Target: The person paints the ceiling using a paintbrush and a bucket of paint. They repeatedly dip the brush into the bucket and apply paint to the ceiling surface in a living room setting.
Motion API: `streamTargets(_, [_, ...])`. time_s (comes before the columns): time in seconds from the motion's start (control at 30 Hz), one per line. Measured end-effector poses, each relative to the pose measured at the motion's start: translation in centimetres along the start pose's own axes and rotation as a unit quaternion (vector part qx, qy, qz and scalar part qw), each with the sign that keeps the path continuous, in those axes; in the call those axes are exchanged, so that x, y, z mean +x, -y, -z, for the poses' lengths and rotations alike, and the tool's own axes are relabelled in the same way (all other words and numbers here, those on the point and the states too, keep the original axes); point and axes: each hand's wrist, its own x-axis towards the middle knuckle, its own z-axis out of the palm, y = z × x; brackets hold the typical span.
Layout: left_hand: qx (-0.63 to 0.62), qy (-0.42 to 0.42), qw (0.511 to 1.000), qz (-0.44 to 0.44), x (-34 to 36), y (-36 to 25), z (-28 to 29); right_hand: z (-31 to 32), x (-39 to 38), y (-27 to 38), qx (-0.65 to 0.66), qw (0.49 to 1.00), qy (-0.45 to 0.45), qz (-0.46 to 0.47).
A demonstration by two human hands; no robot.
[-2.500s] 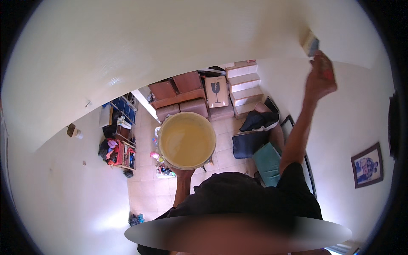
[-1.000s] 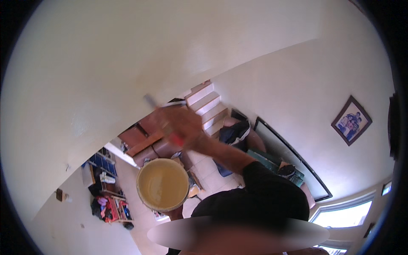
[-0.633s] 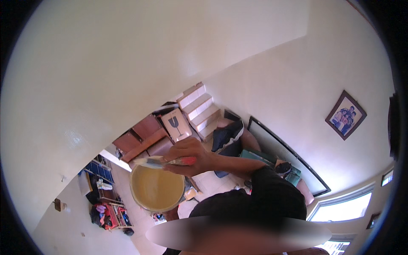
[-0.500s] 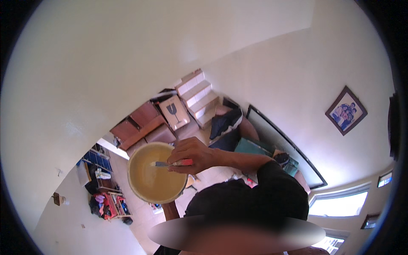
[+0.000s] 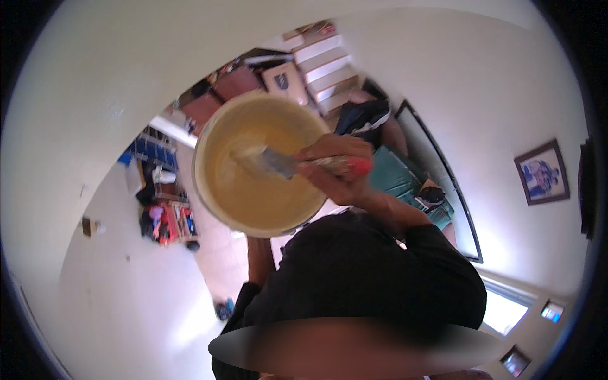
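My right hand [image 5: 335, 149] is wrapped round the handle of a paintbrush [image 5: 277, 163], whose red handle end sticks out behind the fingers. The brush has a grey metal band, and its pale, paint-coated bristles point down and left into a round, cream-coloured bucket [image 5: 250, 230]. Yellowish paint [image 5: 253, 199] coats the inside of the bucket. From below, my left forearm [image 5: 259, 261] runs up behind the bucket, so the left hand and its fingers are hidden there. The bucket is held up off the floor, in front of my chest.
A pale wall [image 5: 82, 76] curves along the upper left. Beyond the bucket are stairs [image 5: 324, 66], a cardboard box [image 5: 285, 83] and brown furniture [image 5: 237, 83]. A green covered piece [image 5: 394, 178] stands at right, below a framed picture [image 5: 543, 172]. A cluttered red rack [image 5: 168, 223] stands at left.
The bucket has shifted up in the view and looks larger. My right hand has moved up and right with the paintbrush, which now slants more. The whole view has also shifted.
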Motion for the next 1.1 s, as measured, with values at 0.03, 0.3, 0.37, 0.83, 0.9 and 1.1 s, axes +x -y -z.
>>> streamTargets(0.03, [0.000,-0.001,1.000,-0.005,-0.1,0.1,0.1,0.0,-0.1,0.6,0.011,1.000,-0.003,-0.020])
streamTargets(0.3, [0.019,0.005,1.000,0.001,0.3,-0.1,0.4,-2.5,-2.0,1.4,-0.023,0.992,-0.070,-0.098])
streamTargets(0.37, [0.026,0.007,1.000,0.004,0.4,-0.4,0.2,-2.5,-1.3,0.7,-0.036,0.995,-0.039,-0.086])
streamTargets(0.83, [0.058,0.019,0.998,0.018,0.7,0.9,1.6,-4.3,0.2,-5.3,-0.212,0.889,0.393,-0.094])
streamTargets(0.9, [0.060,0.017,0.998,0.021,0.6,1.1,1.9,-4.6,0.4,-5.0,-0.200,0.874,0.432,-0.103])
streamTargets(1.1, [0.044,0.020,0.999,0.020,0.7,2.3,1.3,-3.6,0.4,-5.6,-0.119,0.897,0.415,-0.095])
